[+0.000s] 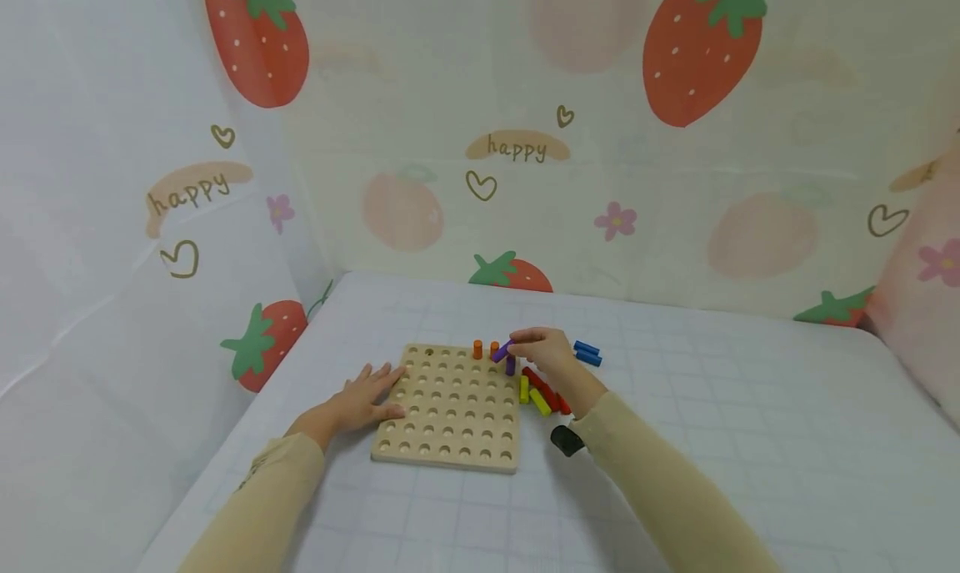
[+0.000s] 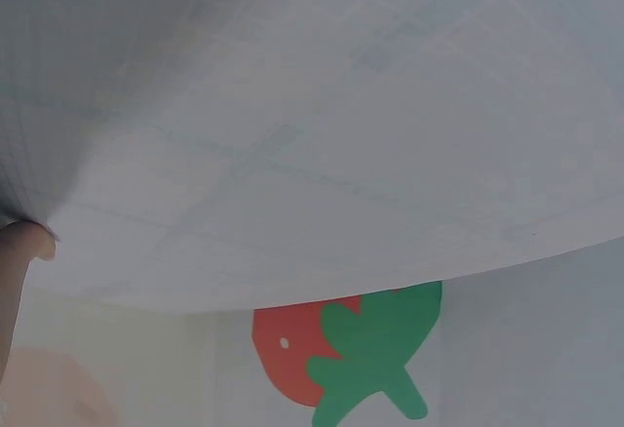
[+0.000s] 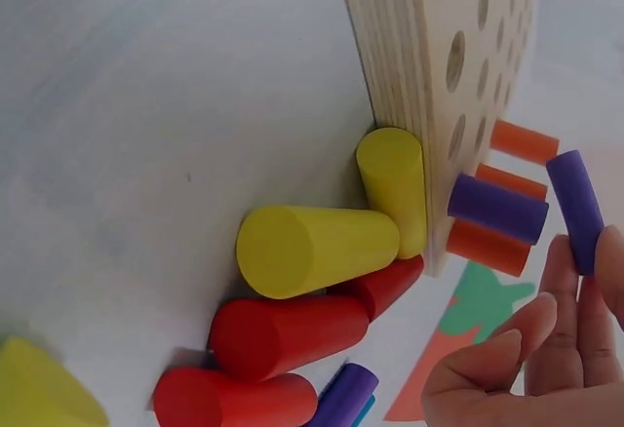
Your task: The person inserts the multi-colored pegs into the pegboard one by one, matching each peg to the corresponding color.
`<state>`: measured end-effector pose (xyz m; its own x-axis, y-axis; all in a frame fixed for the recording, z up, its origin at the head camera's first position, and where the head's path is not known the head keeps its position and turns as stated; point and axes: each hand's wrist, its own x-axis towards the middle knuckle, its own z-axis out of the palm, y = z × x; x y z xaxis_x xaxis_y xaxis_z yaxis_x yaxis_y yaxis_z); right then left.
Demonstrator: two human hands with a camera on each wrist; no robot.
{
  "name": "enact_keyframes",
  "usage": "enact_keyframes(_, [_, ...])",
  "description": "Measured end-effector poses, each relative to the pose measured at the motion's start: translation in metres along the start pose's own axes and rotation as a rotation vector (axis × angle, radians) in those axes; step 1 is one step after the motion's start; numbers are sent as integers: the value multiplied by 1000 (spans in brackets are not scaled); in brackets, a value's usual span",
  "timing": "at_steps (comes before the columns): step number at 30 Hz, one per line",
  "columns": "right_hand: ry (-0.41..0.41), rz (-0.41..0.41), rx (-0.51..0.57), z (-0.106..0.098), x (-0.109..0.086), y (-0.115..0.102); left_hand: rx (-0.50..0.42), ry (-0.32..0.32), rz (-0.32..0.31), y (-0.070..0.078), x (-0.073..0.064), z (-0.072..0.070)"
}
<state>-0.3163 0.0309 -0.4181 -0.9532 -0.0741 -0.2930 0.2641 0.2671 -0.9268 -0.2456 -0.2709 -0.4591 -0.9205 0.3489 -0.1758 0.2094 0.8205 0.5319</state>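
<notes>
A wooden pegboard (image 1: 444, 406) with rows of round holes lies on the table. My left hand (image 1: 360, 399) rests along its left edge, fingers and thumb spread. Over the board's back right corner, my right hand (image 1: 551, 352) pinches a purple peg (image 3: 577, 211) between thumb and fingers, tilted. Just beneath it, another purple peg (image 3: 497, 209) stands in a hole. Behind that are orange pegs (image 3: 525, 141) standing in the back row. In the left wrist view only a fingertip (image 2: 39, 240) shows at the left side.
Beside the board's right edge lie yellow pegs (image 3: 317, 250) and red pegs (image 3: 288, 334). Two blue pegs (image 1: 587, 354) lie farther back, beyond my right hand. A black object (image 1: 567, 440) is at my right wrist. A strawberry-printed curtain (image 1: 517, 223) hangs behind the table.
</notes>
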Motion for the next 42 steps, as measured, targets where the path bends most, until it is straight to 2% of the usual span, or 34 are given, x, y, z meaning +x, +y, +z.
enact_keyframes(8, [10,-49,26,9,2,2,-15,-2,7,3,-3,-2])
enact_keyframes(14, [44,-65,-9,14,4,3,-14,0,21,2,-1,-2])
enact_keyframes(19, [72,-84,-58,15,6,5,-10,-7,9,1,1,-1])
enact_keyframes(24, [90,-111,-65,14,6,6,-12,-5,11,1,1,-1])
enact_keyframes(32, [123,-106,-32,18,1,11,-4,-5,-5,-4,2,2])
enact_keyframes(42, [181,-101,-74,25,-4,13,-11,-3,4,-4,2,2])
